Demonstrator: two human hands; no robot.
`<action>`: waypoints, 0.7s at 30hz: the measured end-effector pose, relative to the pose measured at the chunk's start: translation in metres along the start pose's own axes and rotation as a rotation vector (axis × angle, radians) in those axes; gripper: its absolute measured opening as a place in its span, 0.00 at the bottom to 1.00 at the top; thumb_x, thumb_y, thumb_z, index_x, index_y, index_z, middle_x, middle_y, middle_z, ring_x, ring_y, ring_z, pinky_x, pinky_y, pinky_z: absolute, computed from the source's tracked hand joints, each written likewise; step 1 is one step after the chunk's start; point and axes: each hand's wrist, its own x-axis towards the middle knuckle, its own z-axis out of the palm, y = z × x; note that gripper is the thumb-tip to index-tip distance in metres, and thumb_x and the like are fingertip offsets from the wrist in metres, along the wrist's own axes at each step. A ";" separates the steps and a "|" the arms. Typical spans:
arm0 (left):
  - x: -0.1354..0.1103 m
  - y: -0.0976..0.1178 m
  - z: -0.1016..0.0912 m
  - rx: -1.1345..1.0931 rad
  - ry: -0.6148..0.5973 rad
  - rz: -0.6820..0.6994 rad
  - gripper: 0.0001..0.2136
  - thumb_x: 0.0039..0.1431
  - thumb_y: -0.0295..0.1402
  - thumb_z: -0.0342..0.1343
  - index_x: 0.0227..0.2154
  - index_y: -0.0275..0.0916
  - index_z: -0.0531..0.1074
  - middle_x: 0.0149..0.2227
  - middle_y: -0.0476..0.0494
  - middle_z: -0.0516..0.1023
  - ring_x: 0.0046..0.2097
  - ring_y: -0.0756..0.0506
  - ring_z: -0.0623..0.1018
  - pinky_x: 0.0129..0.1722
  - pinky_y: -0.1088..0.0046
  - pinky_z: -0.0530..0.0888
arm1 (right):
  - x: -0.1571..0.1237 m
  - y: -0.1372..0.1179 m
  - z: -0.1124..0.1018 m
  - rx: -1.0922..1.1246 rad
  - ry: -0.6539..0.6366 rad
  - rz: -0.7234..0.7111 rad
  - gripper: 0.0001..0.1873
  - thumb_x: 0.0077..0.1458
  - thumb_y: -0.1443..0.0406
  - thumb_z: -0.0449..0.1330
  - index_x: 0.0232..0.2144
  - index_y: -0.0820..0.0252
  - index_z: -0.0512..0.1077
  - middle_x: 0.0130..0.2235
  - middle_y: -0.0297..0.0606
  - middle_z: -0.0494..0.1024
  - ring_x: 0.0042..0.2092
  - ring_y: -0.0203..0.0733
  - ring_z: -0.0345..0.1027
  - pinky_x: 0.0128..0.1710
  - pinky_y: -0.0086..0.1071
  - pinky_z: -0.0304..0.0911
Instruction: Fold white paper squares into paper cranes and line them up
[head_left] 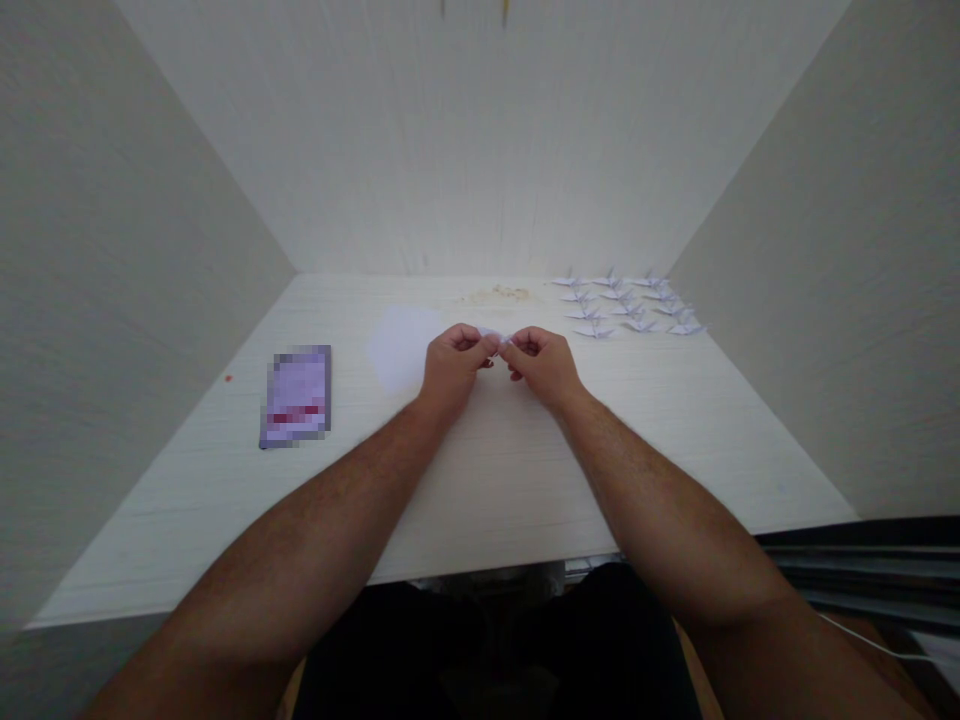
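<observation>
Fingertips (pixel 490 345) of the left hand (pixel 452 360) and right hand (pixel 544 362) are pinching a small white paper piece (pixel 489 331) between them, over the table (pixel 510 460) — light, even pressure from both sides should be keeping creases sharp without tearing.

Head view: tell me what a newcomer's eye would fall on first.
First, probably, the left hand and right hand, meeting mid-table to pinch a small piece of white paper. Next, the white, bird-shaped folded-paper figures set in rows at the far right of the pale, wood-grained table. Then the flat purple rectangular object, blurred into blocks, lying on the left.
</observation>
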 end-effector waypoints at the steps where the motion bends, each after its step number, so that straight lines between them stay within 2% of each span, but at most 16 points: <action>1: 0.000 0.000 0.000 0.004 -0.003 0.008 0.14 0.44 0.37 0.70 0.23 0.38 0.69 0.23 0.51 0.74 0.26 0.52 0.73 0.31 0.74 0.73 | 0.000 0.001 0.000 -0.005 0.015 0.000 0.16 0.47 0.53 0.67 0.27 0.59 0.71 0.23 0.30 0.74 0.22 0.32 0.64 0.21 0.27 0.64; 7: -0.003 0.002 0.001 0.091 -0.006 0.062 0.09 0.45 0.34 0.67 0.24 0.37 0.72 0.24 0.49 0.77 0.28 0.50 0.76 0.33 0.72 0.74 | 0.002 0.004 0.001 -0.029 0.058 -0.035 0.11 0.48 0.58 0.65 0.29 0.60 0.74 0.25 0.32 0.75 0.25 0.34 0.67 0.25 0.29 0.66; 11: -0.004 0.005 0.001 0.178 0.028 0.096 0.08 0.45 0.34 0.67 0.22 0.36 0.75 0.24 0.47 0.78 0.29 0.49 0.76 0.33 0.72 0.74 | 0.001 0.003 0.000 0.010 0.051 -0.034 0.15 0.46 0.56 0.67 0.32 0.60 0.76 0.27 0.33 0.77 0.26 0.35 0.68 0.26 0.30 0.68; 14: -0.004 0.005 0.000 0.189 0.013 0.101 0.07 0.46 0.35 0.67 0.24 0.37 0.78 0.25 0.47 0.79 0.30 0.49 0.77 0.34 0.71 0.75 | 0.001 0.002 0.000 0.003 0.061 -0.041 0.14 0.47 0.55 0.67 0.31 0.60 0.76 0.26 0.33 0.76 0.26 0.34 0.67 0.26 0.30 0.67; 17: -0.003 0.002 -0.001 0.144 -0.002 0.092 0.08 0.48 0.37 0.67 0.25 0.37 0.78 0.26 0.47 0.79 0.30 0.48 0.78 0.36 0.70 0.76 | 0.001 0.003 0.000 -0.003 0.071 -0.053 0.11 0.49 0.57 0.65 0.29 0.59 0.75 0.26 0.32 0.76 0.26 0.34 0.67 0.26 0.29 0.67; 21: -0.002 0.001 0.000 -0.038 -0.015 0.019 0.10 0.45 0.35 0.68 0.21 0.37 0.72 0.24 0.49 0.76 0.28 0.50 0.77 0.35 0.70 0.76 | 0.002 0.004 0.000 0.082 0.040 -0.035 0.10 0.48 0.58 0.65 0.29 0.59 0.75 0.26 0.31 0.75 0.25 0.33 0.66 0.27 0.29 0.69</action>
